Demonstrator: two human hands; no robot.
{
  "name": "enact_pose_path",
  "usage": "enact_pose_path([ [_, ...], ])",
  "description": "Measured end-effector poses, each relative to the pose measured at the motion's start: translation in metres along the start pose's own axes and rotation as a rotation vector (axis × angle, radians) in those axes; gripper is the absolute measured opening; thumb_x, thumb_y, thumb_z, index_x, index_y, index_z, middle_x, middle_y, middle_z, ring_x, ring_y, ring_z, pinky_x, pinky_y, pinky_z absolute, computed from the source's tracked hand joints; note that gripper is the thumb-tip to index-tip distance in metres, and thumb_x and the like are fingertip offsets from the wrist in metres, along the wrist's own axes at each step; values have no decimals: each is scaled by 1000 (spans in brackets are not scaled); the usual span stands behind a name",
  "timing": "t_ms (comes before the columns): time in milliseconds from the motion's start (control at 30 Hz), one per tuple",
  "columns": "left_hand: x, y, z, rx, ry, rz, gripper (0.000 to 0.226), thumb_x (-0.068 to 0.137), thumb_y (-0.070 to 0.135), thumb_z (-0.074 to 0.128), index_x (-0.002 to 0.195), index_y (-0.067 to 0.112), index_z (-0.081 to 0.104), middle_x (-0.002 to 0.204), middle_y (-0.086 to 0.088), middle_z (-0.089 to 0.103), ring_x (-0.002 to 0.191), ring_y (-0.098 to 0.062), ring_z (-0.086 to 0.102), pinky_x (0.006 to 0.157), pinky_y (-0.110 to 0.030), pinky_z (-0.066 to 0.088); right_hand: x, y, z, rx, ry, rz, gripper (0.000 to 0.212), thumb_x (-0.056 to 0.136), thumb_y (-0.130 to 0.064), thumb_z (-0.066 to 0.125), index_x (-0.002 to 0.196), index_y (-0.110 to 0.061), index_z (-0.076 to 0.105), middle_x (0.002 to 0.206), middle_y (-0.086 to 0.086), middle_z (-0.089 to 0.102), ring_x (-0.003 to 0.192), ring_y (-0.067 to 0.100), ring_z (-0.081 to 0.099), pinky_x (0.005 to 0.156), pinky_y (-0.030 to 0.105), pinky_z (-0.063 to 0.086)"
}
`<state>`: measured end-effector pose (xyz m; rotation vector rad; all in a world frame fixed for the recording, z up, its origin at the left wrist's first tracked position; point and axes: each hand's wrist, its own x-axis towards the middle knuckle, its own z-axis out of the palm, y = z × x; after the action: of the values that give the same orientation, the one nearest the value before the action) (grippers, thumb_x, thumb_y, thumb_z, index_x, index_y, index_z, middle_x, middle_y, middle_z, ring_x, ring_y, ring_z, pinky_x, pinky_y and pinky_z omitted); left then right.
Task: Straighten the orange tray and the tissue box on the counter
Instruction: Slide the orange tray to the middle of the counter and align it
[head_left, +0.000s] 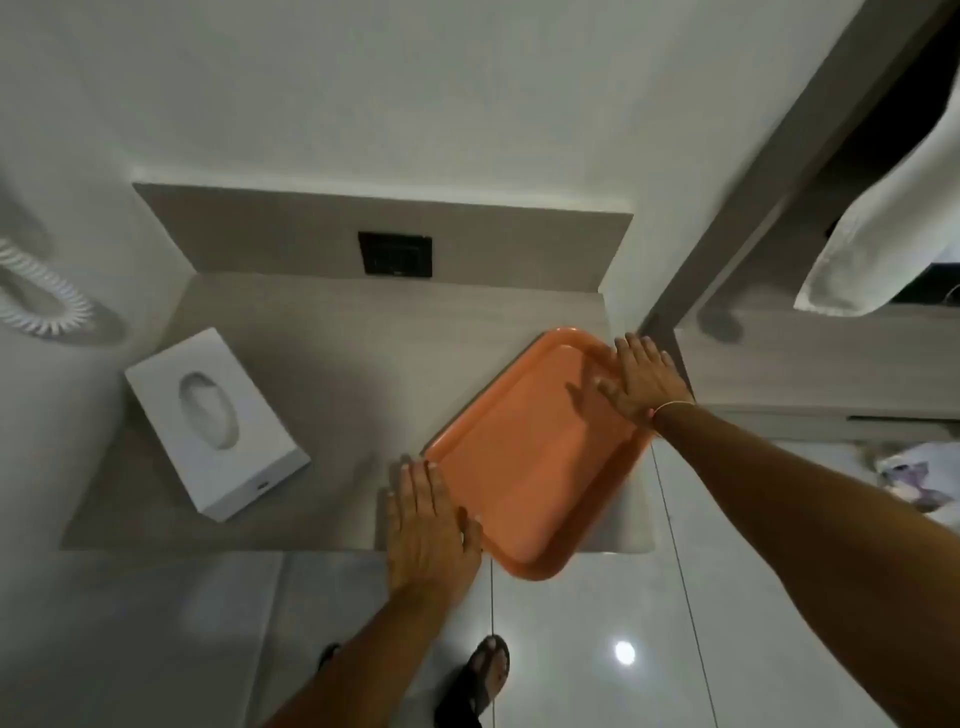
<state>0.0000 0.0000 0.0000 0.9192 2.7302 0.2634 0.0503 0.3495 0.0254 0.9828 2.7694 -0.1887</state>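
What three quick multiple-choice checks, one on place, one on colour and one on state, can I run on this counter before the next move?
1. The tissue box lies:
A. left of the tray
B. inside the tray
C. on the floor

2. The tray is:
A. blue
B. orange
C. black

3. The tray sits:
A. square to the counter edge
B. upside down
C. skewed, one corner overhanging

Key: 1 A, box apart, leftward. 2 B, plainly orange. 3 C, near corner past the edge, with left hand and right hand flat at its rims.
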Motion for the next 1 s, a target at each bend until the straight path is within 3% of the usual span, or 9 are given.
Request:
enact_pose_path([
  [100,-15,20,20,-126,-77,-170,85,93,49,34,149,1,-8,162,-22,-1,150,-35,-3,123,-52,8,14,11,14,33,-42,51,78,98,-55,36,156,-12,7,165,13,1,151,31,-1,122,51,7],
  [300,-23,45,41,-158,-77,-284,83,94,49,31,149,-2,-4,160,-28,3,148,-42,6,121,-52,16,39,21,24,79,-91,41,79,96,-58,36,156,-18,4,165,12,-3,151,33,-3,122,55,7],
  [500,-15,50,51,-202,-19,-306,80,93,48,25,147,-7,7,156,-31,18,146,-43,19,119,-51,24,47,27,32,93,-153,4,79,96,-59,36,156,-21,2,166,8,0,151,36,3,121,57,10],
  [667,-13,50,49,-231,-9,-316,82,90,50,17,145,-10,17,152,-34,28,141,-46,29,116,-54,30,44,27,43,66,-185,-42,74,98,-55,35,154,-25,-3,166,5,4,139,44,32,107,62,37],
  [733,-12,49,49,-255,5,-320,81,90,49,21,145,-10,19,151,-34,30,140,-46,31,115,-55,31,42,28,47,28,-163,-64,70,98,-52,37,152,-29,-2,165,5,6,134,46,36,103,64,40],
  [900,-3,30,46,-326,53,-272,78,92,46,36,148,-3,12,155,-28,26,144,-40,26,118,-50,27,39,32,51,3,-171,-67,67,99,-48,37,153,-31,2,163,7,9,134,46,34,104,63,40],
  [1000,6,16,40,-353,42,-242,81,92,52,34,151,5,6,159,-21,22,147,-34,21,118,-45,23,34,29,50,59,-142,-41,67,98,-49,39,153,-27,7,159,8,19,131,45,39,101,62,43],
])
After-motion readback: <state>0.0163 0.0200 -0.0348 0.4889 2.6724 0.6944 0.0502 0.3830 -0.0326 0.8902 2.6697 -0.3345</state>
